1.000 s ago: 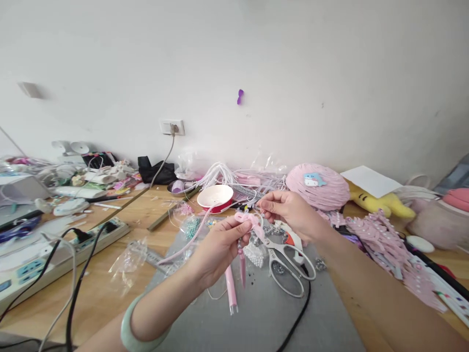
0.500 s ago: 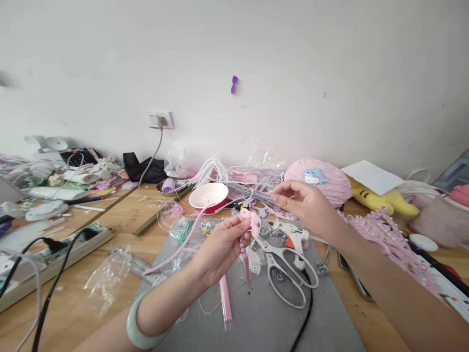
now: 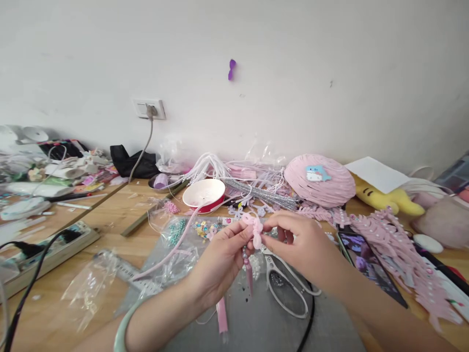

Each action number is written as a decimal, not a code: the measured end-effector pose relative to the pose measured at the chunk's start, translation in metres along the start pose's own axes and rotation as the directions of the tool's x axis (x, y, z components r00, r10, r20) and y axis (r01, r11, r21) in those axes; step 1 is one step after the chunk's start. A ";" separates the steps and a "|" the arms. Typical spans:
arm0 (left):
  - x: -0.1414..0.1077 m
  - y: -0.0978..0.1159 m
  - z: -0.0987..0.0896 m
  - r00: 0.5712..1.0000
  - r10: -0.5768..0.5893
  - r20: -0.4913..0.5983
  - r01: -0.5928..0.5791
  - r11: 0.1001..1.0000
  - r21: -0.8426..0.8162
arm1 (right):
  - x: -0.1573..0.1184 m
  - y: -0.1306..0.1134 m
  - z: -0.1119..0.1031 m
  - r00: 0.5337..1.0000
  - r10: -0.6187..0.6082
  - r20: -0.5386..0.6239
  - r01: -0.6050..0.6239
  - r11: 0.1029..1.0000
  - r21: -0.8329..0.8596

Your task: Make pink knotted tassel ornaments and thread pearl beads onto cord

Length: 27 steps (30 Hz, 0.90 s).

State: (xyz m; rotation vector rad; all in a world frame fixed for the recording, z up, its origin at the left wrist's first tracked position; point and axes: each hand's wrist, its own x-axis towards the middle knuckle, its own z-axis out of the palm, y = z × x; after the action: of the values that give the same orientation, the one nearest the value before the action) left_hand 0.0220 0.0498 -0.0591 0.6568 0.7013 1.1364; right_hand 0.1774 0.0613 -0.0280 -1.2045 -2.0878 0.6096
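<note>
My left hand [image 3: 229,256] pinches a small pink bow charm [image 3: 255,229] in front of me. From it hangs a short string of pearly beads [image 3: 245,253] that ends in a pink pointed drop [image 3: 249,278]. My right hand [image 3: 298,239] has its thumb and fingertips closed at the charm's right side; whatever lies between those tips is too small to make out. Just below my right hand lie white-handled scissors [image 3: 287,293], partly covered by it. A pink strip [image 3: 222,315] rests on the grey mat [image 3: 264,327] beneath.
Behind my hands stand a red and white bowl [image 3: 204,193], silver glitter stems [image 3: 264,194] and a pink round bundle [image 3: 318,181]. To the right lie a phone [image 3: 370,266] and pink trim [image 3: 403,259]. A power strip [image 3: 47,259] and clear plastic wrapping [image 3: 91,288] occupy the left.
My right hand has come down and left from beside the silver stems to the pink charm. My left hand keeps hold of the charm. The view has shifted slightly, showing more of the phone.
</note>
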 end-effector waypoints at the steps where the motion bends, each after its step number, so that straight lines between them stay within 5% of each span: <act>1: 0.000 0.000 0.000 1.000 0.007 -0.013 -0.007 1.000 0.008 | -0.001 -0.003 0.002 1.000 -0.003 -0.021 0.003 1.000 -0.023; 10: -0.006 0.000 0.007 0.995 0.051 -0.085 -0.051 0.999 0.007 | -0.002 -0.002 0.005 0.981 -0.005 -0.196 -0.024 0.989 -0.144; 17: -0.009 0.003 0.009 0.995 0.028 -0.092 -0.026 0.999 0.027 | -0.007 0.004 -0.003 0.984 0.111 0.141 -0.137 0.972 0.191; 27: -0.010 0.001 0.010 0.996 0.046 -0.076 -0.042 0.998 0.049 | -0.004 0.001 0.005 1.000 -0.013 0.003 0.012 0.986 0.164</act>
State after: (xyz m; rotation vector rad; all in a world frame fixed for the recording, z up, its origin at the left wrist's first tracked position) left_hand 0.0264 0.0397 -0.0505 0.6740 0.7848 1.1936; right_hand 0.1761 0.0574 -0.0330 -1.0971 -2.0040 0.7621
